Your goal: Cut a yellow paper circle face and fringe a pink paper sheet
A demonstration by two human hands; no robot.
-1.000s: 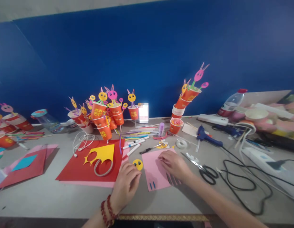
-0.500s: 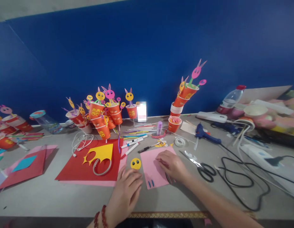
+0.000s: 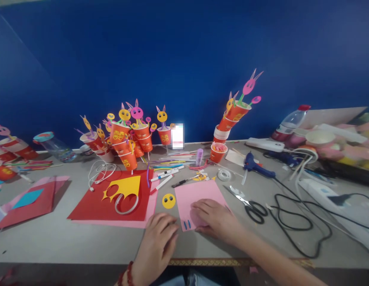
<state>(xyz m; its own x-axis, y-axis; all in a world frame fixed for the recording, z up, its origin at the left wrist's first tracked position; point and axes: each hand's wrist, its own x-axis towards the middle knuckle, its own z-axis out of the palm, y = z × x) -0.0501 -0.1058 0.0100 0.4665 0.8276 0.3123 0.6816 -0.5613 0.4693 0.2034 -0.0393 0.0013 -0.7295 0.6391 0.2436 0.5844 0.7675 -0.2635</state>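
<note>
My right hand [image 3: 216, 219] lies over the lower part of a pink paper sheet [image 3: 199, 190], its fingers stretched to the left and a little apart from the thumb. What may lie under the palm is hidden. Two short dark-blue strips [image 3: 187, 225] show on the sheet's lower left corner. My left hand [image 3: 160, 238] rests on the table left of the sheet, fingers loosely bent and holding nothing visible. Just beyond its fingertips is a yellow paper disc [image 3: 168, 201] with two dark eyes.
Black-handled scissors [image 3: 247, 204], clear tape [image 3: 224, 174] and a blue glue gun [image 3: 257, 166] lie to the right, near looping black cable [image 3: 294, 228]. Left are red paper [image 3: 92, 202] and cut yellow paper [image 3: 131, 184]. Markers [image 3: 166, 173] and decorated red cups [image 3: 119, 135] stand farther back.
My right hand has come down nearer on the pink sheet, its fingers now flatter. My left hand has hardly moved. The whole view has shifted slightly.
</note>
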